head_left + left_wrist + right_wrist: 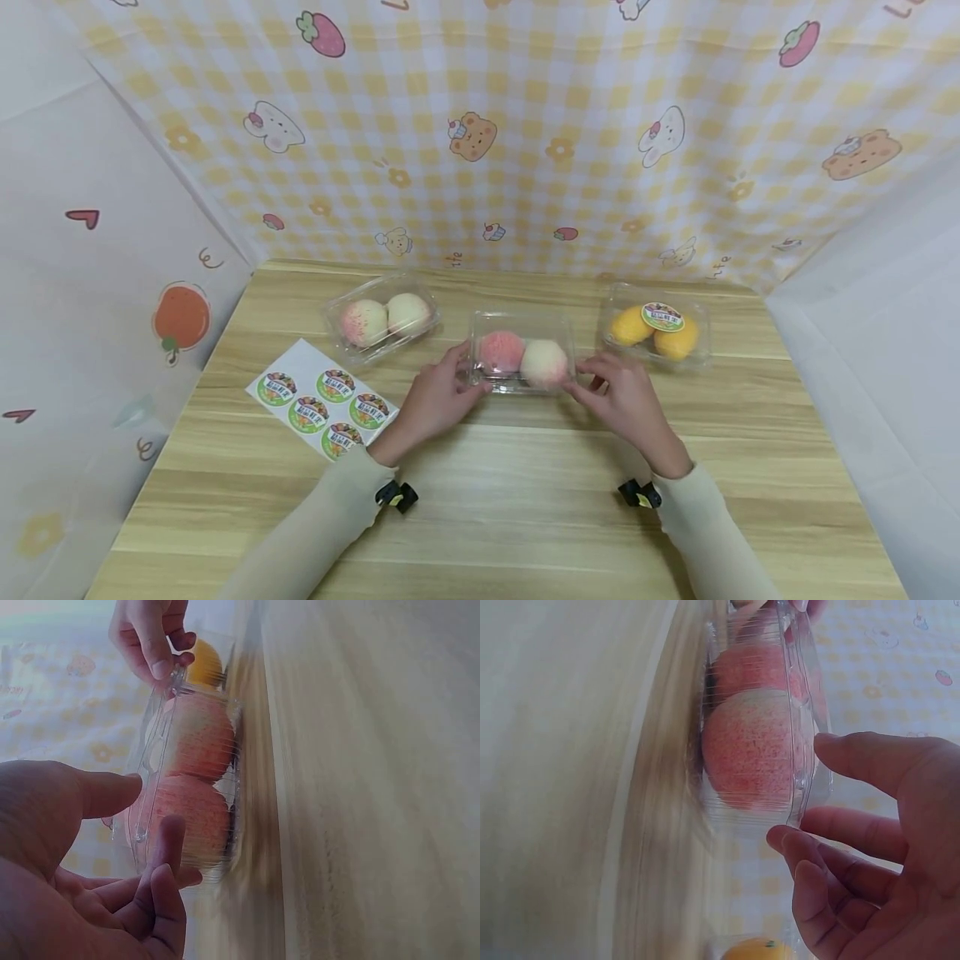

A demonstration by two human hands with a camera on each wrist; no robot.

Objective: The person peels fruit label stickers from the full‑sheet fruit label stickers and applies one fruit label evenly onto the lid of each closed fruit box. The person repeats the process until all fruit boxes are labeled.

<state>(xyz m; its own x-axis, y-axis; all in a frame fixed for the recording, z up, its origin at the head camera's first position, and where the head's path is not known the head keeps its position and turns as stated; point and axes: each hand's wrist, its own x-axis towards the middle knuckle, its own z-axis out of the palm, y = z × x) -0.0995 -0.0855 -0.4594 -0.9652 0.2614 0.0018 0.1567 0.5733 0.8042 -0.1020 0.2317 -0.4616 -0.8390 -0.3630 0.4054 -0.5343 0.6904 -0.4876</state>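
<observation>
A clear plastic fruit box (pixel 522 352) stands on the wooden table between my hands. Inside it, a pink peach (pixel 502 352) sits to the left of a paler peach (pixel 543 363). My left hand (pixel 439 395) holds the box's left end, its thumb (pixel 112 793) at the front of the rim and its fingers round the end. At the opposite end, my right hand (pixel 624 398) grips the corner between thumb (pixel 859 755) and fingers. No round label shows on this box's top.
Back left is another clear box (pixel 382 318) with two pale peaches. A box of yellow fruit (pixel 675 343) at the right has a round label (pixel 663 317) on its lid. Left of my left hand lies a sheet of round stickers (pixel 303 354), partly under the forearm. A checked cloth (pixel 558 183) hangs behind the table.
</observation>
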